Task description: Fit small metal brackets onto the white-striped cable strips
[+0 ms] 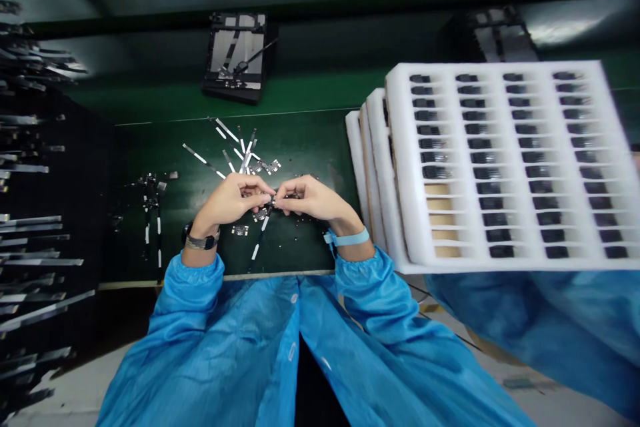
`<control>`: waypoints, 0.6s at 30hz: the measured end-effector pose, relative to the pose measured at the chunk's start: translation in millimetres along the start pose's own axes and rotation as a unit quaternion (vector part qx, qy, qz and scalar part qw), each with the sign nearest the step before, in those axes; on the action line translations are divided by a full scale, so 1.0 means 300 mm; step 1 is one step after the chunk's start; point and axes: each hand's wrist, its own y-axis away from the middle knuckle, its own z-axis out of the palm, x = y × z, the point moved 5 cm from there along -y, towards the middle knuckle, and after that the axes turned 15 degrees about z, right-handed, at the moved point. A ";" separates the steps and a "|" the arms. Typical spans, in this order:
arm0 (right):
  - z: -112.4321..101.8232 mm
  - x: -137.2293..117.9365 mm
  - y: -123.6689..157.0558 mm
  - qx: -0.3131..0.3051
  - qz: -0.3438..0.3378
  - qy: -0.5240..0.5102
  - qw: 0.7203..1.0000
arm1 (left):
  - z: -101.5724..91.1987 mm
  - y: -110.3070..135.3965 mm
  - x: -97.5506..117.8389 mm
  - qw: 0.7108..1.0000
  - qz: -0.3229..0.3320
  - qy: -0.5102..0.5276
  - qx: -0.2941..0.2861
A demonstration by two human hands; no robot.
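Observation:
My left hand (233, 199) and my right hand (313, 199) meet above the dark green mat (300, 140), fingers pinched together on a small dark electronic part (273, 201) between them. A thin flex strip (260, 240) trails down from the part toward the mat's front edge. The left wrist wears a watch, the right a light blue strap. Several loose flex strips (240, 147) lie scattered just beyond my hands, and a small component (240, 230) lies under them.
A stack of white foam trays (405, 167) with rows of small dark parts stands at the right. A dark fixture (235, 57) sits at the back. Racks of strips (30, 233) fill the left side. Another person's blue sleeve (550, 327) is below the trays.

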 end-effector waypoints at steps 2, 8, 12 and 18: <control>0.000 0.000 -0.002 0.007 0.006 -0.004 1.000 | 0.001 -0.002 0.000 1.000 0.001 -0.012 0.010; 0.003 0.004 -0.011 0.031 -0.004 -0.009 0.999 | 0.007 -0.004 0.004 0.999 -0.008 -0.032 0.028; 0.004 0.008 -0.015 0.034 -0.011 -0.008 0.999 | 0.008 -0.005 0.006 0.998 -0.010 -0.050 0.027; 0.010 0.013 -0.016 0.011 0.005 -0.043 0.999 | 0.003 -0.003 -0.008 1.000 -0.020 -0.004 0.012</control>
